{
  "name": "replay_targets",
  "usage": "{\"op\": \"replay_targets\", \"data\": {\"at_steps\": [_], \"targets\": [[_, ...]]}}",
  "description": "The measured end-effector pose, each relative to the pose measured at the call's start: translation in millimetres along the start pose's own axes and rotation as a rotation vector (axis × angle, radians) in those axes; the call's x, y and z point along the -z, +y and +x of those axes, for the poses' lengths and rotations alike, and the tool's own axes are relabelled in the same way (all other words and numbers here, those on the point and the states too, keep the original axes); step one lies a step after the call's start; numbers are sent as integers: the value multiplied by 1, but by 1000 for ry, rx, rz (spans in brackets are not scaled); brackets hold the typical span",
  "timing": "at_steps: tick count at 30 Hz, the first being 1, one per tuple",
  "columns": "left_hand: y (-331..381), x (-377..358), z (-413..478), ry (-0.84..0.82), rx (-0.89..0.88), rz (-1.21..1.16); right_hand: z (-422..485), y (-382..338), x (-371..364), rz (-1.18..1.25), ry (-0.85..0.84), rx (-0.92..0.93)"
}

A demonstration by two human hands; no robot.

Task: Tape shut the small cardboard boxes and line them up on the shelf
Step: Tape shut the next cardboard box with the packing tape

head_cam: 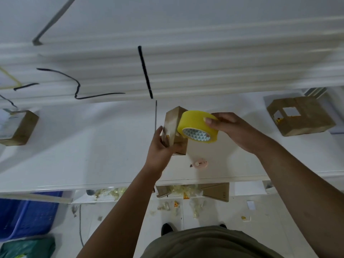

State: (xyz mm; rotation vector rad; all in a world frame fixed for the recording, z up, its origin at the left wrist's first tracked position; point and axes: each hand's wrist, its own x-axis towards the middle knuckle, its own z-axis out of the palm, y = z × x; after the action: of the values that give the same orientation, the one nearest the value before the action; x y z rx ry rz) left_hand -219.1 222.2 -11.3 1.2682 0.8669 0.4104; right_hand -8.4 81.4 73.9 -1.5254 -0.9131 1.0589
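Box (172,127) is clamped in my left hand (160,146), tape roll (197,125) gripped in my right hand (232,127); a tilted roll could wrinkle the strip.

A white wall (186,25) is seen filling the upper half of the view, ribbed with blurred horizontal mouldings. Black cables (78,84) are being run across it, one of them hanging straight down (145,71), and a grey bar (54,21) is slanting across the top left. Below, a white shelf (93,146) is being lit evenly, with no hard shadows cast. Under its front edge, a pale tiled floor (260,216) is showing, littered with scraps of clear wrapping (195,207) and cardboard offcuts (216,192). A blue crate (28,216) is standing at lower left, with a green bag (28,248) lying just in front of it.
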Motion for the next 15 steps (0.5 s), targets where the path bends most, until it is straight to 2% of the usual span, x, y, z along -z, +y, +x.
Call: {"op": "replay_targets", "data": {"at_steps": [3, 6, 9, 13, 15], "targets": [[11, 7, -2, -2, 68, -207, -6, -1, -1, -78, 106, 75], [19, 18, -5, -100, 119, -473, -9, 9, 4, -435, 239, -31], [25, 8, -14, -237, 159, -709, -13, 23, 0, -488, 251, -168], [24, -12, -27, -300, 298, -888, -7, 24, -10, -558, 268, -151], [22, -16, -29, -309, 314, -918, -6, 22, -12, -556, 271, -159]]}}
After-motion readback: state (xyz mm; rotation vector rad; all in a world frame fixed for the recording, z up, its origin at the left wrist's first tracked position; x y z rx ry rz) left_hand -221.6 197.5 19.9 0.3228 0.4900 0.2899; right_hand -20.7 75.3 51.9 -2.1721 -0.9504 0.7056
